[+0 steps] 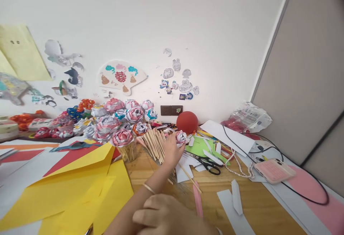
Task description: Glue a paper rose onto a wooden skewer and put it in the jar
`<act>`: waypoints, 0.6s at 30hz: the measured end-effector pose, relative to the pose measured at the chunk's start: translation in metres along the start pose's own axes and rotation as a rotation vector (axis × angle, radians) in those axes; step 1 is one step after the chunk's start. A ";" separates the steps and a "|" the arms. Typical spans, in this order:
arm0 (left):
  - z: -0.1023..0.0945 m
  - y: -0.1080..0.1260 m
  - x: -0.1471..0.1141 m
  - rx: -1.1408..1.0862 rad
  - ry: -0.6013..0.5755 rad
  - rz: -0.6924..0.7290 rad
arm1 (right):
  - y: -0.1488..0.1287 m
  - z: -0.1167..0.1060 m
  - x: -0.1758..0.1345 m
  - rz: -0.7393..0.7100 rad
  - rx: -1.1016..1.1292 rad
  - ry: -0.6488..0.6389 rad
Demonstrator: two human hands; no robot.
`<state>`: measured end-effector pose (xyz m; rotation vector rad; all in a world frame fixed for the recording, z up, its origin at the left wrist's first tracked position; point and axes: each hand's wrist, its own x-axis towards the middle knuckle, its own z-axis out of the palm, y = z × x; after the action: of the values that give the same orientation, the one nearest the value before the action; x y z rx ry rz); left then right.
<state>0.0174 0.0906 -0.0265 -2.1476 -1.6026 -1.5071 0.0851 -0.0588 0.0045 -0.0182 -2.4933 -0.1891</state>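
Note:
My left hand (173, 149) reaches out over the table, closed around a small pink-and-white paper flower (181, 138). A thin wooden stick (191, 179) slants down to the right from beneath that hand. Just left of it lies a bundle of wooden sticks (153, 142). My right hand (161, 211) is near the bottom edge, in front of my left forearm, slightly blurred. Its fingers are curled, and anything inside them is hidden. Many finished paper flowers (109, 125) crowd together at the left, one above a clear yellowish cup (128, 151).
Black-handled scissors (211, 166) lie right of my left hand, by green paper (201, 145). A red ball (187, 121) sits near the wall. Yellow paper (80, 188) covers the left. A pink phone (275, 171), beads (239, 172) and a black cable (319, 188) are at right.

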 end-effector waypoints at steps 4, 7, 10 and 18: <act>-0.024 0.008 -0.016 -0.155 -0.046 0.005 | 0.029 -0.031 -0.036 0.376 0.042 0.137; -0.037 0.011 -0.033 -0.234 -0.064 -0.024 | 0.057 -0.052 -0.058 0.752 0.094 0.415; -0.040 0.013 -0.049 -0.292 -0.069 -0.059 | 0.076 -0.049 -0.069 0.904 0.186 0.464; -0.032 0.012 -0.076 -0.293 -0.171 -0.168 | 0.068 -0.008 -0.073 0.918 0.137 0.507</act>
<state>0.0077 0.0149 -0.0590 -2.4054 -1.7514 -1.7482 0.1527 0.0093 -0.0239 -0.9119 -1.7709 0.3243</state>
